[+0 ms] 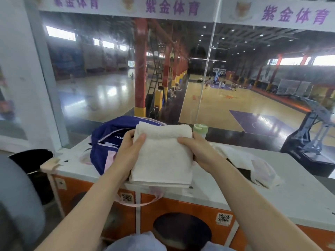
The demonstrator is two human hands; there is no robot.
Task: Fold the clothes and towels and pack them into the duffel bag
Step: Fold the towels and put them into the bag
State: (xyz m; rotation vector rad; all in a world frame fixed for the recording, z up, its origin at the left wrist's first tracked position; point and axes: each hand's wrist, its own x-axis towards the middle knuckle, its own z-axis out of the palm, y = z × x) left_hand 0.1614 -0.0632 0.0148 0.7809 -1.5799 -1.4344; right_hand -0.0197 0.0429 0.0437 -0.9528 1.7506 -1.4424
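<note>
A folded white towel sits at the middle of the view, held up between two hands just above the near edge of a white counter. The left hand grips the towel's left edge, its thumb lying across the top face and its fingers curled underneath, out of sight. The right hand grips the right edge the same way, thumb on top pointing toward 9 o'clock, fingers tucked under the cloth. The towel is a neat rectangle with its folded layers showing along the bottom edge. Behind it, toward 11 o'clock, a purple duffel bag with pink trim rests on the counter, partly covered by the towel; whether the towel touches it cannot be told. A pink strap hangs over the counter's front edge at 6 o'clock. At 3 o'clock from the towel, a rumpled white and pink garment lies on the counter, apart from the right hand. At 1 o'clock stands a pale green cup, just beside the towel's far corner. The counter's front is orange, with QR stickers. Beyond a glass wall lies a basketball court.
</note>
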